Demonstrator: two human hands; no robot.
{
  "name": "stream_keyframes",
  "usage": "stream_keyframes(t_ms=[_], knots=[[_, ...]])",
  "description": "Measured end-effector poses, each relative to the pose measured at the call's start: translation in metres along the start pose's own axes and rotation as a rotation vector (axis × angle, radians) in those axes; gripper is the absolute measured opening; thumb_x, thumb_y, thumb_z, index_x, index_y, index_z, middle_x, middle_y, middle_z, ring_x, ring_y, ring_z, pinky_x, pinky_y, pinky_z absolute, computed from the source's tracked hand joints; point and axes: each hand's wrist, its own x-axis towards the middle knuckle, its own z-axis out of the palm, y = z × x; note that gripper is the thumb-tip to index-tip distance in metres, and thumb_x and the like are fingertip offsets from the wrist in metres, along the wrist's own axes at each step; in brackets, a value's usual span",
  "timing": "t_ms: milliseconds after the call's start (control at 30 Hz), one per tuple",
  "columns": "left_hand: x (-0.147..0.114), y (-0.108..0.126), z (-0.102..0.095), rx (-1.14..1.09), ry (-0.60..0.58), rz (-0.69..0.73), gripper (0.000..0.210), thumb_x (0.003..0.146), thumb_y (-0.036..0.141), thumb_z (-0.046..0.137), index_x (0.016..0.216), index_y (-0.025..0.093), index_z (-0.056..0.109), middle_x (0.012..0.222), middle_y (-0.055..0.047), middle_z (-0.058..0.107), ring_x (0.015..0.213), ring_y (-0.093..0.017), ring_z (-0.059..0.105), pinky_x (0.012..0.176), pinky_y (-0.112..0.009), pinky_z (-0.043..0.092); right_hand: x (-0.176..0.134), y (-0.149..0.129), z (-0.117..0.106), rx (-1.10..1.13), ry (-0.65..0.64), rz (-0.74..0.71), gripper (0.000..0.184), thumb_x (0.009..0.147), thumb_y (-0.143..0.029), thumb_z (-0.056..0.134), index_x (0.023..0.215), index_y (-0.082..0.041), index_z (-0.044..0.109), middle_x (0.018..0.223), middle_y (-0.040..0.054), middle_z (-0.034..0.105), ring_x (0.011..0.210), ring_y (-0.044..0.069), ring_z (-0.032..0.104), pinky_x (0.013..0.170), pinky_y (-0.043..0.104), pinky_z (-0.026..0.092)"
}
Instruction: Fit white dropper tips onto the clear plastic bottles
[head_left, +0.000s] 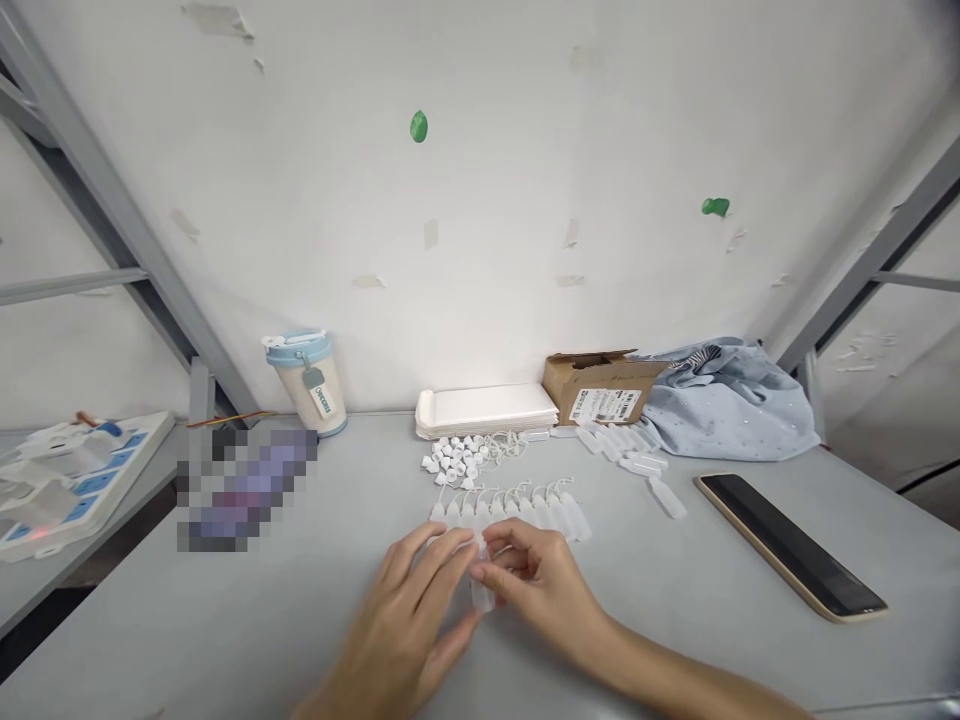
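Close to me on the desk, a small translucent plastic bottle (482, 594) is between my two hands. My left hand (412, 610) is curled around its left side, thumb near the lower end and fingers near the top. From the right, my right hand (541, 588) pinches the upper part of the same bottle with thumb and fingers. My fingers partly hide its top. Just beyond them, a row of similar bottles (555, 513) lies side by side, with thin white cords at their tops. Behind the row sit a heap of small white caps (455, 458) and a tangle of white cords (508, 450).
Loose translucent bottles (619, 440) lie before a cardboard box (600, 390) and a blue-grey cloth (739, 410). A white stack (487, 405) stands against the wall. A phone (791, 545) is at right; a cup (309, 385) and a power strip (82, 485) are at left.
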Motion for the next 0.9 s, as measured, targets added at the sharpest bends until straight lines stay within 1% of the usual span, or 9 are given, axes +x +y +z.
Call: stream_keyframes(t_ms=[67,200,300,400,467,600,733,900], knots=[[-0.01,0.002,0.002,-0.006,0.013,-0.01,0.042,0.079,0.014,0.055,0.121,0.017,0.05,0.115,-0.011,0.062,0.109,-0.027,0.053,0.087,-0.039,0.049,-0.004,0.0,0.003,0.007,-0.052,0.037,0.018,0.075,-0.029,0.065,0.085,-0.016,0.06,0.062,-0.0026,0.058,0.052,0.01,0.055,0.051,0.021,0.045],[-0.031,0.001,0.002,-0.036,0.015,-0.044,0.043,0.076,0.019,0.059,0.118,0.02,0.052,0.112,-0.009,0.064,0.107,-0.026,0.055,0.086,-0.034,0.051,-0.011,0.0,0.009,-0.036,-0.152,0.086,0.014,0.074,-0.025,0.064,0.085,-0.015,0.061,0.064,-0.0021,0.058,0.052,0.01,0.053,0.05,0.02,0.044],[-0.043,-0.004,0.001,-0.035,-0.036,-0.072,0.048,0.074,0.023,0.063,0.12,0.021,0.051,0.111,-0.008,0.065,0.106,-0.024,0.057,0.085,-0.031,0.052,-0.013,0.001,0.012,-0.168,-0.223,0.054,0.014,0.075,-0.02,0.06,0.088,-0.017,0.064,0.065,-0.0015,0.06,0.055,0.011,0.053,0.053,0.02,0.043],[-0.05,-0.012,0.0,-0.043,-0.067,-0.097,0.049,0.072,0.025,0.065,0.119,0.022,0.052,0.112,-0.007,0.065,0.106,-0.024,0.057,0.085,-0.029,0.053,-0.013,0.004,0.013,-0.267,-0.294,0.001,0.018,0.075,-0.017,0.06,0.092,-0.018,0.065,0.07,-0.0005,0.062,0.061,0.012,0.054,0.058,0.021,0.043],[-0.053,-0.016,0.001,-0.064,-0.073,-0.124,0.048,0.072,0.027,0.065,0.118,0.023,0.052,0.113,-0.006,0.065,0.106,-0.024,0.056,0.085,-0.03,0.053,-0.013,0.006,0.013,-0.322,-0.324,-0.042,0.021,0.074,-0.017,0.061,0.095,-0.018,0.064,0.077,0.0005,0.062,0.063,0.012,0.054,0.06,0.021,0.044],[-0.058,-0.023,0.002,-0.078,-0.112,-0.159,0.05,0.072,0.026,0.065,0.12,0.025,0.05,0.115,-0.005,0.064,0.109,-0.025,0.053,0.087,-0.032,0.052,-0.012,0.01,0.012,-0.412,-0.336,-0.095,0.027,0.074,-0.019,0.062,0.102,-0.016,0.061,0.088,0.0034,0.06,0.064,0.012,0.053,0.063,0.023,0.045],[-0.059,-0.027,0.0,-0.071,-0.156,-0.187,0.052,0.072,0.026,0.065,0.122,0.024,0.049,0.116,-0.005,0.062,0.111,-0.025,0.052,0.089,-0.033,0.051,-0.012,0.011,0.011,-0.442,-0.354,-0.119,0.032,0.075,-0.019,0.061,0.107,-0.015,0.059,0.091,0.004,0.059,0.064,0.011,0.052,0.064,0.023,0.045],[-0.053,-0.026,-0.005,-0.081,-0.192,-0.184,0.052,0.071,0.02,0.062,0.122,0.023,0.048,0.118,-0.004,0.061,0.113,-0.025,0.05,0.09,-0.033,0.051,-0.012,0.007,0.012,-0.456,-0.389,-0.105,0.031,0.075,-0.018,0.061,0.106,-0.016,0.059,0.093,0.0038,0.057,0.063,0.011,0.051,0.063,0.022,0.045]])
